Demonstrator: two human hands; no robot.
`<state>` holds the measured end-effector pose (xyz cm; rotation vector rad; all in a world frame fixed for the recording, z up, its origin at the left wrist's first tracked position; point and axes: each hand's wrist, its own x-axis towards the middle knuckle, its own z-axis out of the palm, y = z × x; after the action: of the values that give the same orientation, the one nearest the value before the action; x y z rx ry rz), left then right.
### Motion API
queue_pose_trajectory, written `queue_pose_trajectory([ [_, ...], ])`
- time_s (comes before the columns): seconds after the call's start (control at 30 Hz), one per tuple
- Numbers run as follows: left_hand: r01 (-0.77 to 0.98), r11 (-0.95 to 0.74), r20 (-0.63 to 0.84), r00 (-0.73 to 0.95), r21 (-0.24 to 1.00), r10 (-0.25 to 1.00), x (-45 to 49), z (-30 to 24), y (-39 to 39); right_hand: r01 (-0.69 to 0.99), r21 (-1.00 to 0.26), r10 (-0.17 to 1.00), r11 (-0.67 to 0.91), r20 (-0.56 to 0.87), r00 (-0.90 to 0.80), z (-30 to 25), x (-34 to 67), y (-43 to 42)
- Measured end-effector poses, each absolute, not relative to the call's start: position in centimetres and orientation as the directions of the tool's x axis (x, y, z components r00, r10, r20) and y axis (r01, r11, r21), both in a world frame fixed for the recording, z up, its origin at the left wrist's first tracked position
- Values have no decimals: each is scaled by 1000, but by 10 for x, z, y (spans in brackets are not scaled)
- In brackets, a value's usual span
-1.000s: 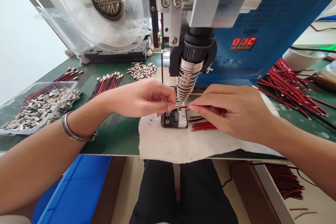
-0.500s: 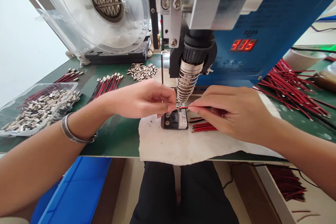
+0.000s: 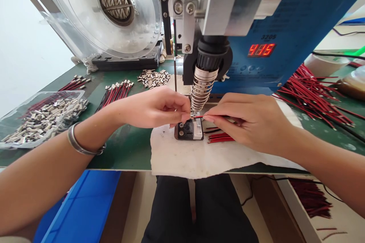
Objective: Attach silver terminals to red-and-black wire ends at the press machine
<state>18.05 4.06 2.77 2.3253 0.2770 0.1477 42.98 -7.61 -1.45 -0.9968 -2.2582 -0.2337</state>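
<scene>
My left hand (image 3: 162, 108) is closed in a pinch at the soldering machine's tip, on what looks like a small metal connector (image 3: 192, 115), mostly hidden by the fingers. From the other side, my right hand (image 3: 248, 119) pinches a red wire (image 3: 200, 117), whose end points at the connector under the tip. The soldering iron (image 3: 203, 87), wrapped in a coil spring, comes down between both hands. Below the fingertips stands a small black-and-white fixture (image 3: 190, 129). Several red and black wires (image 3: 221, 138) lie on the white cloth (image 3: 182, 159) beneath my right hand.
Loose metal connectors fill a plastic tray (image 3: 42, 117) at left; another connector pile (image 3: 154, 78) lies behind my left hand. Wires with connectors attached (image 3: 118, 91) lie between them. A blue control box (image 3: 256, 72) reads 415. Red wires (image 3: 316, 95) are heaped at right.
Both hands hold nearly the same place and grip. The bracket above the iron appears slightly lower, and the view has shifted a little. The display digits, blurred before, now read clearly.
</scene>
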Motion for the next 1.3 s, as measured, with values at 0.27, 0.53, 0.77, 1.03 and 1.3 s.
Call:
queue_pose_trajectory([
  [0.27,170,-677,8,968,716,251,181,28,40,723,-120,625,681,609,-488,-15,430,-76],
  [0.53,148,-696,26,972,703,233,178,26,43,709,-122,612,695,617,-494,-14,430,-76],
  [0.77,129,-711,43,975,691,219,179,26,43,710,-113,606,695,624,-493,-14,429,-77],
  [1.03,151,-710,24,973,688,231,181,28,41,715,-114,615,690,613,-497,-15,429,-76],
  [1.3,151,-711,23,973,687,228,180,27,42,727,-131,636,674,604,-481,-14,430,-77],
])
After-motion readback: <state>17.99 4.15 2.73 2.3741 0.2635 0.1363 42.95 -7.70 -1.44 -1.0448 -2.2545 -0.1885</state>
